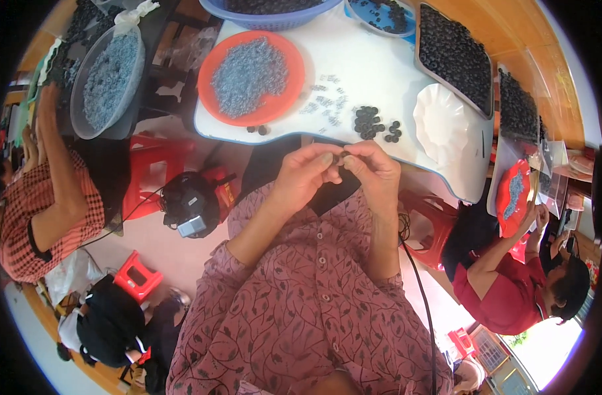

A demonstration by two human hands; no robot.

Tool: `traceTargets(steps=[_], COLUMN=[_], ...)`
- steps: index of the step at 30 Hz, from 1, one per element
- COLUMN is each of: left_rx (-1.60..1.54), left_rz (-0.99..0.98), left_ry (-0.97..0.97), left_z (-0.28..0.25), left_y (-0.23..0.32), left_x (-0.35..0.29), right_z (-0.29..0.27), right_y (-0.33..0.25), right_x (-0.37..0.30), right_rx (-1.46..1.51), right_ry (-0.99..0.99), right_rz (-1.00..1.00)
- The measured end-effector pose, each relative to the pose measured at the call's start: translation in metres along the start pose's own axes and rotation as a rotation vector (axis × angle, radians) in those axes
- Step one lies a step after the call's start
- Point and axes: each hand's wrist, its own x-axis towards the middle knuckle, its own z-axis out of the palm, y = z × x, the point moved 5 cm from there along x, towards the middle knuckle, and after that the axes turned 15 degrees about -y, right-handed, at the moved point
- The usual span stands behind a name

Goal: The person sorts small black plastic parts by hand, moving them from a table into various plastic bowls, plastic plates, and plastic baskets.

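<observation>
My left hand (309, 172) and my right hand (373, 172) meet just off the near edge of the white table (275, 149). Their fingertips pinch a small dark piece (341, 158) between them; most of it is covered by the fingers. Beyond my right hand lies a group of small black round caps (367, 123), with a smaller cluster of caps (393, 131) beside it. Small clear pieces (326, 100) are scattered to the left of the caps. An orange-red plate (294, 62) farther left bears a heap of small clear bluish pieces (250, 76).
A white scalloped dish (439, 122) sits right of the caps. Behind it a metal tray (488, 85) holds many black pieces. A blue-purple basket (275, 20) and a blue-and-white dish (381, 31) stand at the back. Two dark caps (262, 130) lie by the table edge. Other people work at both sides.
</observation>
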Motion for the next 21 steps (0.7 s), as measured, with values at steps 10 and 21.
traceTargets(steps=[10, 21], left_rx=[-0.158, -0.074], left_rz=[0.035, -0.021], left_ry=[-0.025, 0.133], left_z=[-0.002, -0.025], left_y=[-0.001, -0.009], left_x=[-0.001, -0.014], right_z=[0.006, -0.001], right_y=[-0.002, 0.023], right_x=[-0.003, 0.002], right_rx=[0.022, 0.029], right_ry=[-0.032, 0.121], right_rz=[-0.021, 0.124])
